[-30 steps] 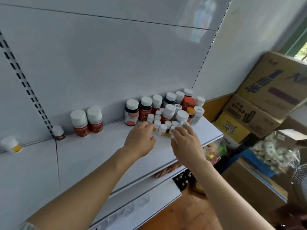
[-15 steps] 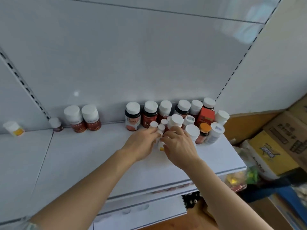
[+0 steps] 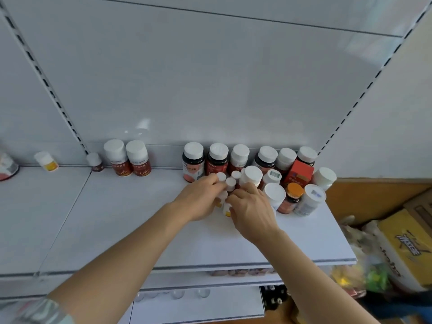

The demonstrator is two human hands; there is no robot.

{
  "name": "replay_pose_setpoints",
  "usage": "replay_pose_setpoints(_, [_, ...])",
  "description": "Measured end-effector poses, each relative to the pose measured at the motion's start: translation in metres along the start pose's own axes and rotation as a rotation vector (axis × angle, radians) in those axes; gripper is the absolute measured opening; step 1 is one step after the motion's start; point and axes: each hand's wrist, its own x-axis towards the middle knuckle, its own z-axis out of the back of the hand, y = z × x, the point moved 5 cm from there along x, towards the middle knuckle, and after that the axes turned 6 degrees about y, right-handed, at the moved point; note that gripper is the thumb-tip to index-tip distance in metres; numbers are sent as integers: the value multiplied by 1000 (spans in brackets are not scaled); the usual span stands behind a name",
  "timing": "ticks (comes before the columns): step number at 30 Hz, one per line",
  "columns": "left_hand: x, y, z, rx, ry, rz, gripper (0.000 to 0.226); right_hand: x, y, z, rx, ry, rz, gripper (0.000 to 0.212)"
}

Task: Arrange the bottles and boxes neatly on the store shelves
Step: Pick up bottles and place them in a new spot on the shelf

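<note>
Bottles with white caps stand on a white metal shelf against a white back panel with slotted uprights. Both hands meet over a cluster of small white vials near the shelf's middle. The left hand curls its fingers round one of them; the right hand, just beside it, pinches a small yellow-labelled vial between thumb and fingers. Behind the hands a row of dark supplement bottles lines the back panel. Right of the right hand stand a red box, an orange-capped bottle and a large white bottle. Well left of the left hand stand two red-labelled bottles. Beyond the shelf's right end, a yellow cardboard carton sits lower down, its contents hidden.
</note>
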Motion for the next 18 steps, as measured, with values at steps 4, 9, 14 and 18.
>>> replay_pose_setpoints(4, [-11, 8, 9, -128, 19, 88, 36, 5, -7, 5, 88, 0, 12, 19])
replay_pose_setpoints(9, [-37, 29, 36, -379, -90, 207, 21, 21, -3, 19, 314, -30, 31, 18])
replay_pose_setpoints(14, [-72, 46, 59, -421, -200, 199, 25, 41, 24, 23, 483, -50, 116, 20])
replay_pose_setpoints(18, [-108, 67, 74, -388, -276, 240, 34, 60, 69, 19, 524, -57, 179, 20])
